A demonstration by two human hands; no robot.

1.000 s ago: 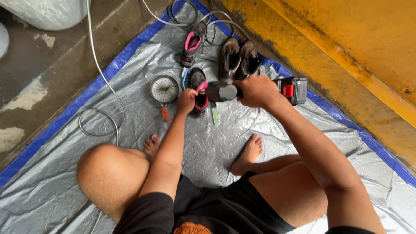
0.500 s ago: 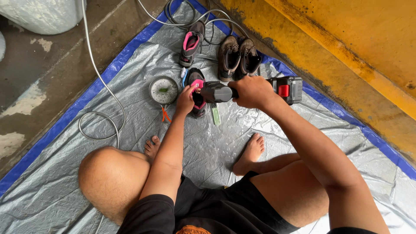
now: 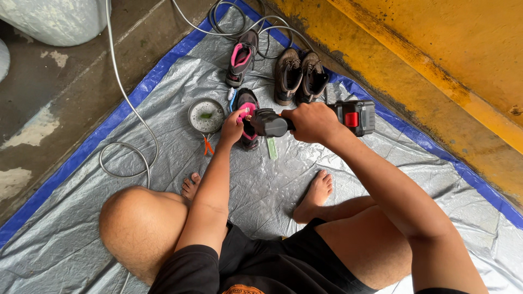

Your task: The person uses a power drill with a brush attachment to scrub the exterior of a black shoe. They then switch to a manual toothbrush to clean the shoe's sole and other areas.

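The grey tarp (image 3: pixel 283 185) has bare room in front of the feet — its blue edge runs beside the yellow wall (image 3: pixel 436 49). Since half a second ago the view has tipped, little else moved. The right hand (image 3: pixel 311 122) is wrapped round a black cordless power tool (image 3: pixel 305 120); the left hand (image 3: pixel 234 126) pinches its nose over the pink-lined black shoe (image 3: pixel 248 122) — near a small round dish (image 3: pixel 206 115).

Even, diffuse daylight; soft shadows only. Mild glare on the silver tarp (image 3: pixel 327 179). Sharp focus; slight wide-angle edge distortion.
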